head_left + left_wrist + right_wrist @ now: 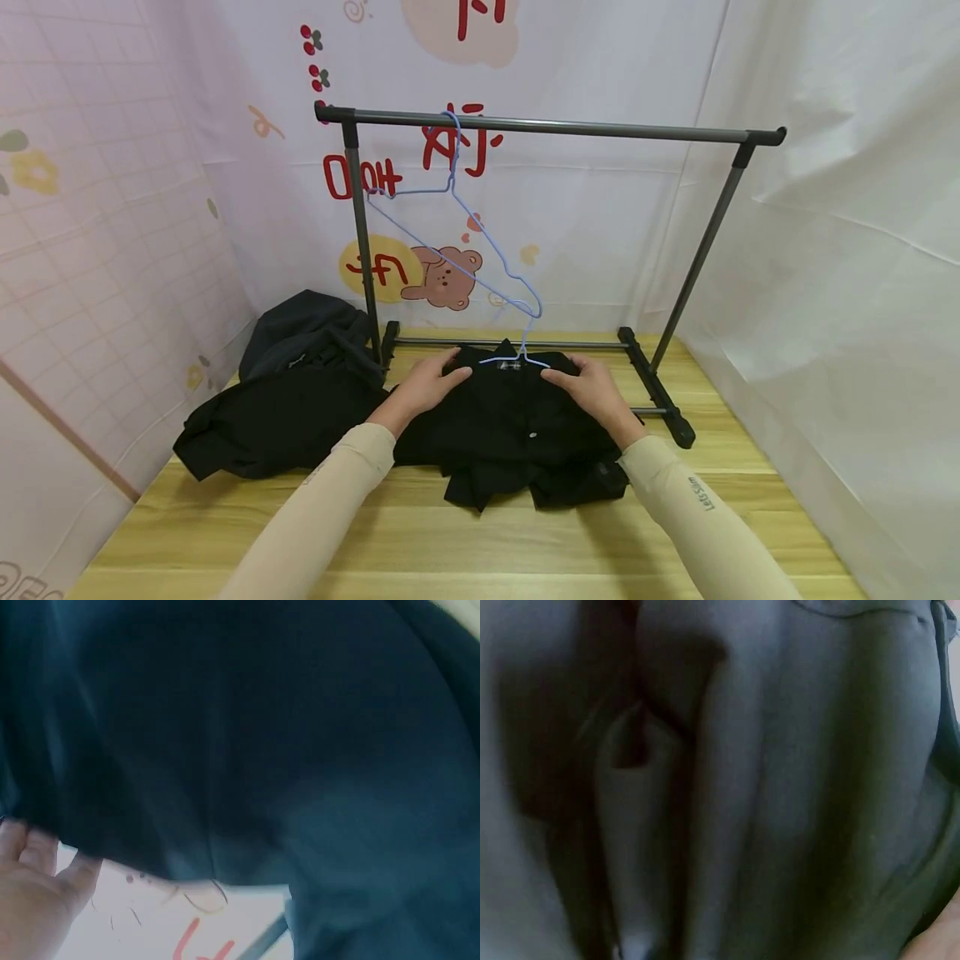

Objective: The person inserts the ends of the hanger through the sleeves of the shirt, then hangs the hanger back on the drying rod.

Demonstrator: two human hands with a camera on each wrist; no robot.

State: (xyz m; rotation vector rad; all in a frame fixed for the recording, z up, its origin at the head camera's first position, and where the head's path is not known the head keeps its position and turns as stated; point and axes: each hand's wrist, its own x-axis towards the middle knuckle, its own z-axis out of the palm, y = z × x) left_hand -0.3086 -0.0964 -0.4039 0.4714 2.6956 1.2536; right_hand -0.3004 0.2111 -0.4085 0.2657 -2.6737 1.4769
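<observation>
A black shirt (495, 425) is held up by its shoulders above the wooden table, with a button and a collar label showing. A light blue wire hanger (522, 346) sits in its neck, its hook standing out and its arms running into the cloth. My left hand (431, 383) pinches the left shoulder, thumb in front and fingers behind. On the other shoulder, my right hand (596, 390) grips the same way. Dark cloth fills both wrist views; the left hand (37, 904) shows at the cloth's edge, while only a sliver of the right hand (939, 937) appears.
Behind the shirt stands a dark metal clothes rack (555, 127). Another blue wire hanger (491, 242) hangs from its bar. Dark folded garments (292, 408) lie in a heap at the left of the table (420, 542). Printed cloth walls (600, 225) enclose the back and sides.
</observation>
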